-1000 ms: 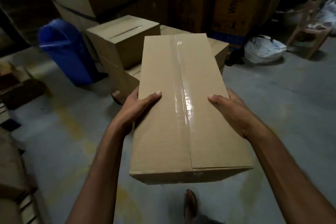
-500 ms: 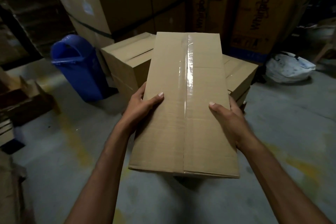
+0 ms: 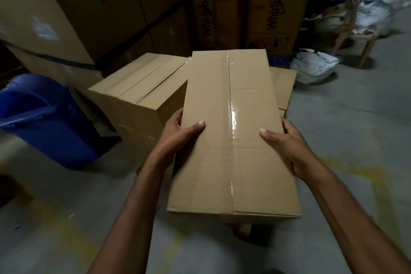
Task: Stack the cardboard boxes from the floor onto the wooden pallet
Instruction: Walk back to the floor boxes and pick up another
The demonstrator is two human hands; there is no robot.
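I carry a long taped cardboard box (image 3: 231, 140) flat in front of me. My left hand (image 3: 178, 138) grips its left edge, thumb on top. My right hand (image 3: 287, 147) grips the right edge the same way. Behind it on the left stands a taller stack of cardboard boxes (image 3: 138, 95). A lower box (image 3: 284, 87) shows past the carried box's right side. A wooden corner of the pallet (image 3: 242, 230) peeks out under the carried box's near end; the rest of it is hidden.
A blue plastic bin (image 3: 42, 118) stands at the left. Big appliance cartons (image 3: 273, 6) line the back wall. White sacks (image 3: 313, 65) and a wooden chair (image 3: 353, 31) are at the back right. Grey concrete floor (image 3: 355, 140) lies to the right.
I have come closer to the stacked boxes. The carried box now overlaps them and hangs lower over the pallet. Both hands keep the same hold.
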